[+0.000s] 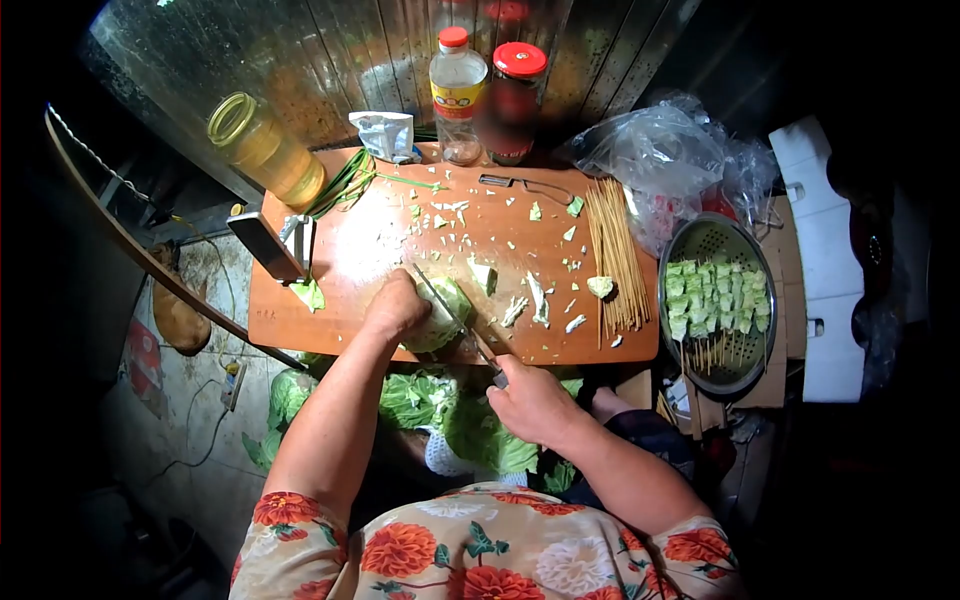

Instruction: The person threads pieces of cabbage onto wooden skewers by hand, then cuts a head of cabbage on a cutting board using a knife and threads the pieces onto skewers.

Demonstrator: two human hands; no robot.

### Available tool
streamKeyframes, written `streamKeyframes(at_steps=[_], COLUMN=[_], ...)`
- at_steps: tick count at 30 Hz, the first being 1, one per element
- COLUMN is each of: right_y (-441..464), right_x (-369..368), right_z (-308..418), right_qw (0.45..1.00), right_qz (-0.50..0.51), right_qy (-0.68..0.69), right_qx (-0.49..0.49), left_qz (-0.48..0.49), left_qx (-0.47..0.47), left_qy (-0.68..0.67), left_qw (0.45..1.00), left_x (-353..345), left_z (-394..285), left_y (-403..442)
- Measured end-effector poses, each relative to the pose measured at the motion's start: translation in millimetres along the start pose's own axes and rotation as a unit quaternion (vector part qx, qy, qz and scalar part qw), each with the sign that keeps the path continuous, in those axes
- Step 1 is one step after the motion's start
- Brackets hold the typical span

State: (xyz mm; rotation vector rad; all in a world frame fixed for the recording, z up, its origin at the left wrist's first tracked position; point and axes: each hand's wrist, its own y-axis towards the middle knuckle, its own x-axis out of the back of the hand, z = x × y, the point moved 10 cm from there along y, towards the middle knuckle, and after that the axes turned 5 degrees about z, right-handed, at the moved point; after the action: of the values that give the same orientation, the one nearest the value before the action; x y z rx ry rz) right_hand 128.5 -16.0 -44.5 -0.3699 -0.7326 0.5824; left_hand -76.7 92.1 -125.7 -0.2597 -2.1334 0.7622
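Note:
My right hand is closed round the handle of a knife near the front edge of the wooden board. The blade slants up and to the left, against a pale green cabbage; how deep it sits I cannot tell. On the cabbage's left side my left hand grips it, fingertips partly hidden. A cut cabbage chunk and many small scraps lie right of and behind the blade. Large loose cabbage leaves lie below the board, in front of my body.
Bamboo skewers and a peeler lie on the board's right part. A metal colander beside it holds skewered cabbage pieces. A phone, a jar of yellowish liquid, a plastic bottle and a red-lidded jar stand around the edge.

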Motion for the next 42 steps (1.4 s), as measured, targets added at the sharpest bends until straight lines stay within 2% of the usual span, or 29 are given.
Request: streamKeyframes(at_steps=[5,10,15,19,21,25,27,29,30,32,33,35,37,38,42], right_y=[5.3,12.6,19.9,49.5,55.5,52.4,46.4,41.8,38.3,25.6,20.3,19.4,19.4,18.5,8.3], right_x=[2.5,6.4,8.5,-20.4,-21.7,-23.4,-23.1,-21.0,-14.6,2.2,13.6,24.6,25.9,26.1,22.9], right_z=[0.4,2.0,9.7,-9.6,-8.4,-10.0,-5.1,-5.9,-3.1,6.6,11.1,6.3,-1.1,-1.6,-4.5], right_qw=[0.998,0.997,0.992,0.994,0.997,0.998,0.998,0.999,1.0,0.999,0.996,0.991,0.988,0.988,0.993], right_qz=[0.056,0.072,0.11,0.092,0.041,0.023,0.041,0.021,-0.001,-0.028,-0.056,-0.111,-0.107,-0.106,-0.085], right_qy=[-0.008,-0.019,-0.031,-0.019,-0.051,-0.052,-0.046,-0.023,0.0,0.036,0.071,0.064,0.107,0.107,0.082], right_qx=[-0.031,-0.036,-0.048,-0.051,-0.038,-0.03,-0.029,-0.026,-0.024,-0.01,0.004,0.034,0.027,0.027,0.005], left_qz=[0.007,-0.019,-0.002,-0.035,-0.039,-0.027,-0.087,-0.182,-0.182,-0.337,-0.338,-0.243,-0.173,-0.157,-0.079], left_qx=[0.006,-0.035,-0.015,-0.016,-0.019,-0.026,-0.024,-0.008,-0.007,-0.107,-0.107,-0.274,-0.331,-0.344,-0.278], left_qy=[0.024,0.01,0.023,-0.013,-0.006,-0.035,0.007,0.007,0.007,0.144,0.143,0.043,0.077,0.116,0.084], left_qw=[1.0,0.999,1.0,0.999,0.999,0.999,0.996,0.983,0.983,0.924,0.924,0.93,0.924,0.918,0.954], left_x=[1.3,-4.6,-3.5,-1.6,3.1,3.6,43.4,70.5,68.4,82.5,80.9,59.0,22.5,5.2,-14.7], left_z=[-3.5,1.3,-0.6,2.8,-2.7,5.2,0.9,31.5,32.3,-2.6,-8.8,-46.1,-68.5,-68.6,-61.3], left_y=[-4.0,8.1,1.0,1.4,-7.6,-7.8,-18.2,-6.7,-9.0,-35.4,-35.7,-35.7,-40.5,-36.1,-30.0])
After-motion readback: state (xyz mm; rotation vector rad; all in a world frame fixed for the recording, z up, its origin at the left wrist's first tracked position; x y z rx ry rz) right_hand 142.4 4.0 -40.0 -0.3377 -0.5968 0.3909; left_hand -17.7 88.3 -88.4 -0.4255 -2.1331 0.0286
